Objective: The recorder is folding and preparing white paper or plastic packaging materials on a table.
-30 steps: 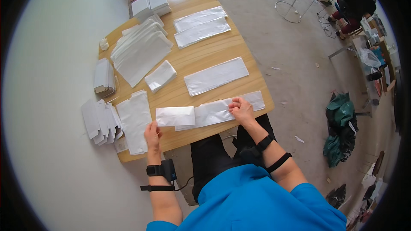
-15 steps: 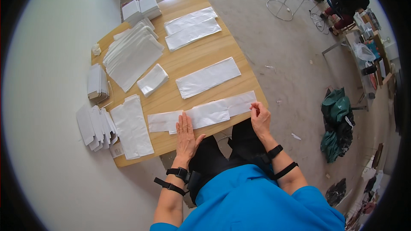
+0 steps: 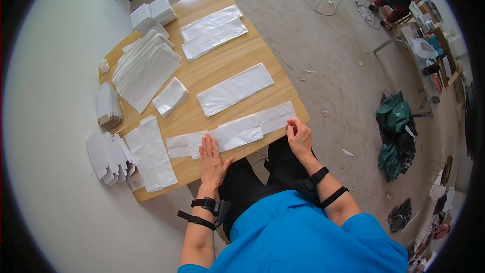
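Observation:
A long white plastic bag [image 3: 237, 130] lies flat along the near edge of the wooden table [image 3: 222, 65]. My left hand [image 3: 212, 161] rests flat on it near its left part, fingers spread. My right hand [image 3: 299, 135] pinches the bag's right end at the table's corner. A second flat white bag [image 3: 234, 89] lies just beyond it. The person wears a blue top and black wrist straps.
Stacks of white bags [image 3: 144, 68] and folded bundles [image 3: 108, 103] line the table's left side; two more flat bags [image 3: 213, 31] lie at the far end. Folded pieces [image 3: 105, 156] sit at the near left corner. A green bag [image 3: 396, 131] lies on the floor at right.
The folded left part of the near bag has been spread out flat. My left hand slid right along the bag; my right hand moved to its right end.

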### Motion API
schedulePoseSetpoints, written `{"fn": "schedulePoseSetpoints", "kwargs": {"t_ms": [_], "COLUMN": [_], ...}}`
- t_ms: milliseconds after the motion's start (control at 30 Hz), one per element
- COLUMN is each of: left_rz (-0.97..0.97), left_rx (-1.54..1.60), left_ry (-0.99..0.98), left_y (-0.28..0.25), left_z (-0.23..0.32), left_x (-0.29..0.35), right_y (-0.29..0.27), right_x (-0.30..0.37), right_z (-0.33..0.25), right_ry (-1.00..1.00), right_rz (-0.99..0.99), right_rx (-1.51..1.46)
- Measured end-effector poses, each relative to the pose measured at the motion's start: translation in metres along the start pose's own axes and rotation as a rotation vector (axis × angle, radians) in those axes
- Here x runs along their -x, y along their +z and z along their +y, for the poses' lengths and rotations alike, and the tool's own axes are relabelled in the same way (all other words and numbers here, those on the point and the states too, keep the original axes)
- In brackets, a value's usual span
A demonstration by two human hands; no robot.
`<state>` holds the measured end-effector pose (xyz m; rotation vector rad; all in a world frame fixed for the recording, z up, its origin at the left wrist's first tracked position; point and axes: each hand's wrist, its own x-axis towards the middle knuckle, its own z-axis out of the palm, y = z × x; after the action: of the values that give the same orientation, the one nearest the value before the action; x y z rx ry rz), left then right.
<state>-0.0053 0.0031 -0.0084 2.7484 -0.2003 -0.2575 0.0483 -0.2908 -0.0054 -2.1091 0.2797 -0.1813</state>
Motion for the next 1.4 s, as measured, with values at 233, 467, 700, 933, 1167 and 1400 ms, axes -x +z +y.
{"fn": "schedulePoseSetpoints", "kwargs": {"t_ms": [233,467,700,933,1167,1400], "left_rz": [0.234,0.185,0.161,0.124,0.07,0.089], "left_rx": [-0.01,0.642,0.557,0.569,0.454,0.71], "left_ry": [0.04,-0.104,-0.076,-0.056,-0.042,-0.175], "left_y": [-0.031,-0.001,0.02,0.019,0.007,-0.002], "left_z": [0.043,0.08,0.08,0.08,0.085,0.078], "left_x": [-0.015,-0.07,-0.083,-0.086,-0.089,-0.086], "right_y": [-0.007,0.006,0.009,0.009,0.002,0.006], "right_x": [-0.01,-0.036,-0.037,-0.036,-0.03,-0.007], "right_z": [-0.011,-0.006,0.0,0.01,0.005,-0.082], "right_ry": [0.032,0.162,0.157,0.121,0.204,0.036], "right_rz": [0.058,0.073,0.066,0.047,-0.007,-0.071], "right_rx": [0.08,0.349,0.344,0.274,-0.327,-0.16]}}
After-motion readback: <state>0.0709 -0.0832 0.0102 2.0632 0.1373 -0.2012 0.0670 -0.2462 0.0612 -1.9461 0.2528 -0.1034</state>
